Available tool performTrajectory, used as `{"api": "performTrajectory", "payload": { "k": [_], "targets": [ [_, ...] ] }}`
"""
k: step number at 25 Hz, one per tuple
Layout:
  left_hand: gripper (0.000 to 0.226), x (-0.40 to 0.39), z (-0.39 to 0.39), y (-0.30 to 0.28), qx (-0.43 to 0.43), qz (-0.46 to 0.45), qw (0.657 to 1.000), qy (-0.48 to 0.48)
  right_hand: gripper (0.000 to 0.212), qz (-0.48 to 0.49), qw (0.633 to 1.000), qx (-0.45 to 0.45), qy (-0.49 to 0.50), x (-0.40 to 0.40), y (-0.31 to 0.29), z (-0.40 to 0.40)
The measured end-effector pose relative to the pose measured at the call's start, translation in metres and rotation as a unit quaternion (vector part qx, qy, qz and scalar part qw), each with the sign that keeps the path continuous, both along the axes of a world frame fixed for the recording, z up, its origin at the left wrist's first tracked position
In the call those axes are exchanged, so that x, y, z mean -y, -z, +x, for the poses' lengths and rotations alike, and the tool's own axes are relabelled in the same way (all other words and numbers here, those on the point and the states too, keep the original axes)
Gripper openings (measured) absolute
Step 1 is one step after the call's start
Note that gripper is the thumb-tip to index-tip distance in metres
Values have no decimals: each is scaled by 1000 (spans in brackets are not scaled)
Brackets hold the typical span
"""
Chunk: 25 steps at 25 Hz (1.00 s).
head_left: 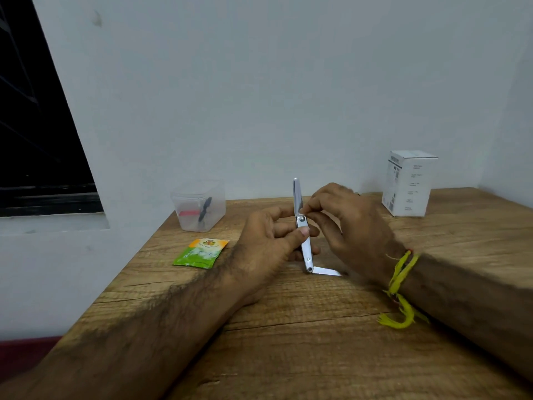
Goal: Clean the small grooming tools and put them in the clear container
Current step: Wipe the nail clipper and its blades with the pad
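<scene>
You have the nail clipper [302, 226] pinched upright in your left hand [268, 243], thumb pressed on its body just below the pivot pin and the other fingers wrapped behind it, so that hand is closed firmly on the tool. Your right hand [349, 226] meets it from the other side, fingertips closed lightly on the lever arm just above your left thumb, where the lever stands up past both hands. Below your grip a small blade [326, 271] is folded out sideways from the clipper's lower end, pointing under your right palm, close to the wooden table [317, 342]. I see no wipe or cloth in either hand, so this looks like the opening-out or inspecting part of the cleaning step, not yet the stowing. Beyond and to the left of your left hand stands the clear container [199, 204], open-topped, already holding a dark tool [204, 209] and something pink [189, 213]. Nearer, just left of your left wrist, lies a green and orange sachet [202, 253], possibly the wipe. Next you will likely need to free one hand for that sachet; mind the exposed blade, and fold it and the lever shut before carrying the clipper over to the container.
</scene>
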State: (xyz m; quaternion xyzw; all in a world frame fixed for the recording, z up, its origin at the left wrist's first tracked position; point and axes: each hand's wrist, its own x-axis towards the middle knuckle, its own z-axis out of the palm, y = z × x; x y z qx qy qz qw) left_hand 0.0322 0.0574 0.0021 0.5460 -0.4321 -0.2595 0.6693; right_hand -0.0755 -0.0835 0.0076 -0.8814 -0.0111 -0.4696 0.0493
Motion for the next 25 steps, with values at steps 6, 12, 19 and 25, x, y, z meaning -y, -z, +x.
{"api": "performTrajectory", "payload": {
  "k": [6,12,19,25],
  "targets": [
    [36,-1,1,-1,-9,14,1000,5,17,-137,990,-4,35,6,-6,-2],
    [43,1,1,-3,-7,25,1000,7,19,-130,991,-2,43,8,-4,-1],
    [39,0,-2,-3,3,31,999,18,13,-142,988,23,57,2,-6,0],
    [43,-2,-4,-5,16,41,999,16,14,-155,985,25,74,2,-6,-1]
  ]
}}
